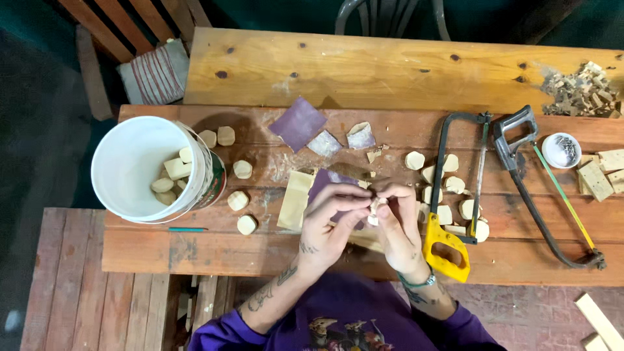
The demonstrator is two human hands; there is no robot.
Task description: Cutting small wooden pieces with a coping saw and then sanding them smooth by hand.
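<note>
My left hand [331, 221] and my right hand [398, 224] meet over the front of the wooden workbench [390, 65]. My right hand pinches a small pale wood piece [375, 208] between its fingertips. My left hand presses a folded strip of purple sandpaper [325, 185] against that piece. A pale wooden block [296, 198] lies flat just left of my left hand. Several rounded pale wood pieces [238, 200] are scattered on the bench to the left, and several more [448, 188] lie to the right.
A white bucket [114, 146] with several wood pieces stands at the bench's left end. Purple sandpaper scraps [299, 122] lie behind my hands. A yellow-handled hacksaw [455, 195], a second saw [539, 182], a small cup of screws [561, 149] and wood offcuts [582, 88] sit at right.
</note>
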